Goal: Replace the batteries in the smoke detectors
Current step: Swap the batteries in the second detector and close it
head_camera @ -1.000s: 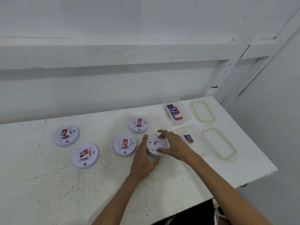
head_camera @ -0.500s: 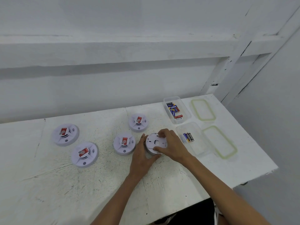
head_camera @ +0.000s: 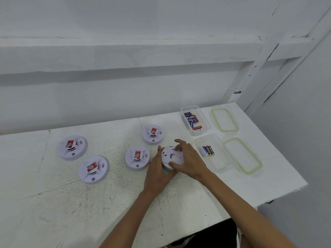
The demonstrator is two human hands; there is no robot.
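Observation:
A white smoke detector lies back side up on the white table. My left hand cups its left and near rim. My right hand grips it from the right, thumb on the near edge and fingers over the far edge. Several other detectors with red stickers lie face up: one just left of my hands, one behind, and two further left. A clear box at the back right holds several batteries. A nearer clear box holds two batteries.
Two green-rimmed clear lids lie to the right of the boxes. The table's right edge and near edge drop off close by. A white wall with a ledge stands behind the table.
Both hands have stayed on the upturned detector, with the right fingers shifting a little over its far edge and the left hand sliding slightly further around its rim. The camera view drifted slightly.

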